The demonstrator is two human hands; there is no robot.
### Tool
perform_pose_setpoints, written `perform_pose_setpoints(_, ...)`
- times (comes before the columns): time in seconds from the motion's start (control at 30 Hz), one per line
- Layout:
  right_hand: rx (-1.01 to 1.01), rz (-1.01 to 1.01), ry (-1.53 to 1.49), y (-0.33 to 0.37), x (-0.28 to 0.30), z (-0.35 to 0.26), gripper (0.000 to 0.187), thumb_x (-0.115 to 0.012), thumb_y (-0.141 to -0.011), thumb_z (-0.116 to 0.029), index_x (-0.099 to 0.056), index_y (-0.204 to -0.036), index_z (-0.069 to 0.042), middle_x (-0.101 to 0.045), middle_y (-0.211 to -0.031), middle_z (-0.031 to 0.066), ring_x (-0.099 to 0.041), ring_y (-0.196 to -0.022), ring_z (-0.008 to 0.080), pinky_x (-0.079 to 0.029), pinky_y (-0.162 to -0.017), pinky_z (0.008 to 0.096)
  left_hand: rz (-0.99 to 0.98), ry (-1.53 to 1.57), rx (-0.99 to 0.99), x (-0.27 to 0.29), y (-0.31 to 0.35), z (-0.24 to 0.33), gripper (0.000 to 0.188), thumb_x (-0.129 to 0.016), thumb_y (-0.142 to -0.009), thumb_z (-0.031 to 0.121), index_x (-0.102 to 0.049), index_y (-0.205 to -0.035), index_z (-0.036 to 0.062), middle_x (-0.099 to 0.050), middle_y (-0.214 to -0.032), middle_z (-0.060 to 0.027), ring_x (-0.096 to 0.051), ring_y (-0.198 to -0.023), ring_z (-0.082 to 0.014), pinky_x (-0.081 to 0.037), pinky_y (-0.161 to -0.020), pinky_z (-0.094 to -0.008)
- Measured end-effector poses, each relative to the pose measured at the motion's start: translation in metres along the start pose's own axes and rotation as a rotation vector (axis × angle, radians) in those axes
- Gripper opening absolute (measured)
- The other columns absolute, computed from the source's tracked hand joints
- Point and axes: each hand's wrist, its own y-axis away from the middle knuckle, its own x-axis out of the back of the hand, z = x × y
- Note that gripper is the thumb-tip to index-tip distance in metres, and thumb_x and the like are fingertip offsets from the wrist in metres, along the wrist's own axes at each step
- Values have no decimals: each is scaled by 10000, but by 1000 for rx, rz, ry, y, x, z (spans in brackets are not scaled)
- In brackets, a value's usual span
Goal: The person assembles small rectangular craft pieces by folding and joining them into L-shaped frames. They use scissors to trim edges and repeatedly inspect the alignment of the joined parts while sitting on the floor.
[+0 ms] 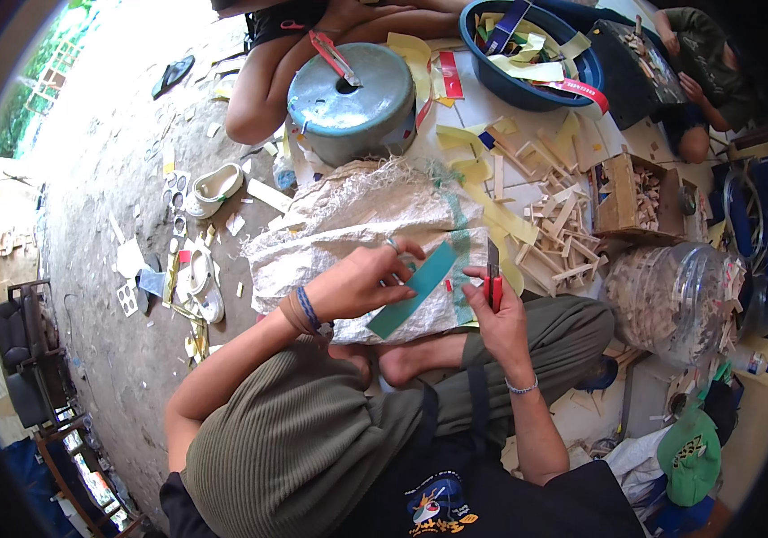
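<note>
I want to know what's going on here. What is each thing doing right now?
Left hand: shut on teal strip.
Teal strip: held slanted over white sack.
Right hand: shut on red-handled cutter.
Red-handled cutter: upright, blade up.
Clear jar: on its side, full of wood sticks.
Blue basin: full of scraps.
</note>
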Motion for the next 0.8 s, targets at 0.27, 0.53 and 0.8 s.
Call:
perform_pose_setpoints(0.27, 34, -149, -311, -3, -14, -32, 921, -935, -791, -91, -462, -1581, -83, -423, -805, -101, -391, -714, 17, -364, -645, 180, 100, 419, 1, -2, -7, 35, 329, -746, -986, 75, -584, -1262, 1, -730, -1102, -56, -705, -994, -91, -578, -855, -261)
perform_pose_setpoints(0.53, -70, -79, -344, -1, -20, -39, 533, -870, -891, -141, -639, -1357, -26, -523, -821, -106, -450, -740, 4, -394, -652, 178, 160, 673, -37, -8, -2, 36, 461, -804, -931, 94, -610, -1341, 13, -727, -1151, -76, -705, -1048, -128, -574, -904, -290)
perform_pose_setpoints(0.8, -221, 2, -747, 4, -24, -42, 161, -718, -1030, -252, -665, -1053, -103, -583, -772, -46, -539, -671, 49, -456, -609, 223, 262, 198, -130, -5, 6, 46, 551, -865, -873, 114, -623, -1361, 31, -656, -1328, -81, -628, -1226, -171, -571, -980, -354)
